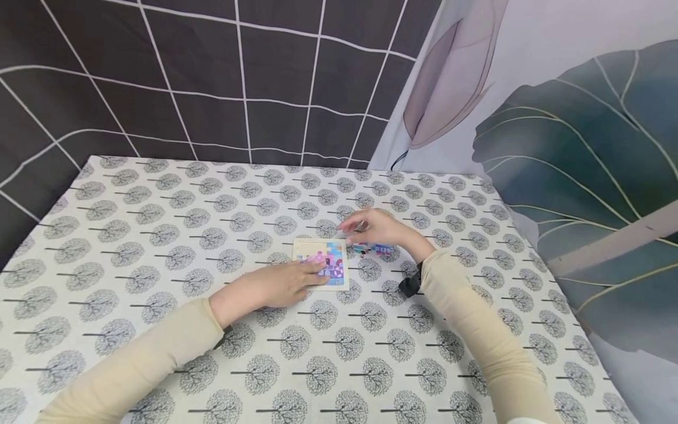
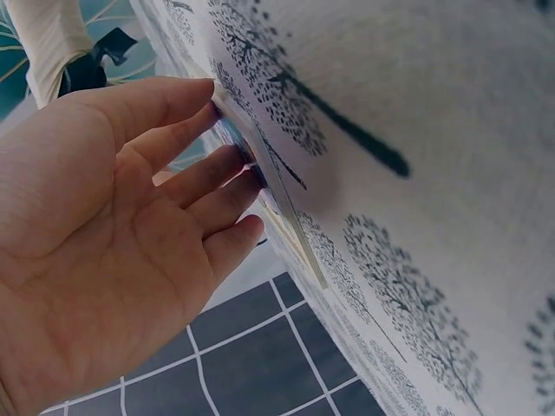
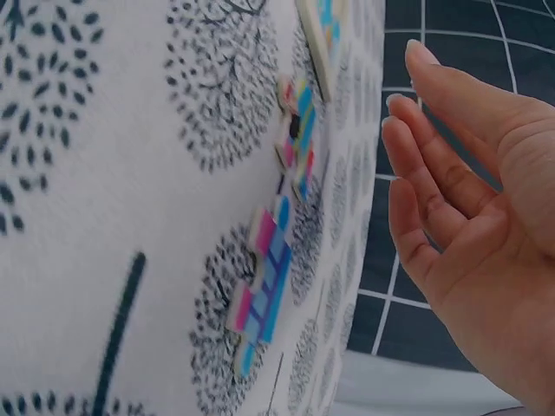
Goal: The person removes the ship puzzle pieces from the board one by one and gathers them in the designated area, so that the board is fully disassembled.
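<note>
Puzzle tray (image 1: 346, 270) sits flat mid-table; colorful pieces (image 1: 336, 273) fill its right side, pale base shows upper left. Left hand (image 1: 283, 284) lies across the tray's left part, fingers extended, tips on the picture, gripping nothing. Right hand (image 1: 380, 227) hovers by the tray's upper right corner, thumb and fingers loosely curved and apart, holding nothing. Loose pieces (image 3: 270, 276) lie on the tree-print tablecloth (image 1: 323, 406), right of the tray.
</note>
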### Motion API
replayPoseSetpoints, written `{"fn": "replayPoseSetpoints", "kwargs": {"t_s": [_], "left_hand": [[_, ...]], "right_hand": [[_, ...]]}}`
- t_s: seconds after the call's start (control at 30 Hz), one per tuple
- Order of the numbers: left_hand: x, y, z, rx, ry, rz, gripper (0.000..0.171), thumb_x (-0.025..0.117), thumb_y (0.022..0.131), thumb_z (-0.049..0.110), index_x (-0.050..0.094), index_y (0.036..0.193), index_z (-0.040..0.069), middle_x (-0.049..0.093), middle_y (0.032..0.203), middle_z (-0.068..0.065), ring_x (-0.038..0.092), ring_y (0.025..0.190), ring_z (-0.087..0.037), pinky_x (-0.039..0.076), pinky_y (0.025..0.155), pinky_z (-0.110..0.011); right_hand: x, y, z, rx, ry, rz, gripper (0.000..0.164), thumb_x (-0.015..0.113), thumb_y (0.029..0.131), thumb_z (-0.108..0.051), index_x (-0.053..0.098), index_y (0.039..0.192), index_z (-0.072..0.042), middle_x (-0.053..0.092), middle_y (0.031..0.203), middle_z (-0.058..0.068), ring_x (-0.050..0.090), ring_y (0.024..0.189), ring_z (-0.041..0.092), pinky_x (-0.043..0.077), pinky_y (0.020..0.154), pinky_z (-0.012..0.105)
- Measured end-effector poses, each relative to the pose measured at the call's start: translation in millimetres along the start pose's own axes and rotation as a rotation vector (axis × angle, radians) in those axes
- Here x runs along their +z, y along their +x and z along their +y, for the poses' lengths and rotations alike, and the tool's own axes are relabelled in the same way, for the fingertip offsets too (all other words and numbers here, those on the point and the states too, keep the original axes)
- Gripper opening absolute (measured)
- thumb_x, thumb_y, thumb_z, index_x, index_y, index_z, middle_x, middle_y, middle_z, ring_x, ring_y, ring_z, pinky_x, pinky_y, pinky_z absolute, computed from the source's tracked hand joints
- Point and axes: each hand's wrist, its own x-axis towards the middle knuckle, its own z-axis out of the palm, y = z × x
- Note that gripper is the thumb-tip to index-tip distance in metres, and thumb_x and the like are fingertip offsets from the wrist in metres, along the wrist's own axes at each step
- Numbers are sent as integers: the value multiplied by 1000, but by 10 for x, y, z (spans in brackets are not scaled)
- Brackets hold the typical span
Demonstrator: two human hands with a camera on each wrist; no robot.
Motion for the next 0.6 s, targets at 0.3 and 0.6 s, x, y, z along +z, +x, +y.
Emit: {"fn": "replayPoseSetpoints", "kwargs": {"t_s": [0.3, 0.6], "left_hand": [[-27, -10, 9, -43, -46, -22, 46, 48, 96, 18, 42, 141, 16, 29, 151, -10, 28, 138, -29, 22, 114, -46], [-16, -2, 22, -25, 17, -3, 45, 49, 95, 18, 44, 140, 15, 32, 149, -10, 31, 137, -28, 26, 112, -45]], "right_hand": [[56, 98, -37, -23, -21, -83, 27, 73, 80, -17, 70, 106, -10, 68, 100, 1, 61, 91, 13, 51, 87, 30], [146, 216, -152, -36, -63, -174, 30, 74, 78, -14, 69, 107, -11, 65, 104, 2, 60, 97, 15, 48, 94, 31]]}}
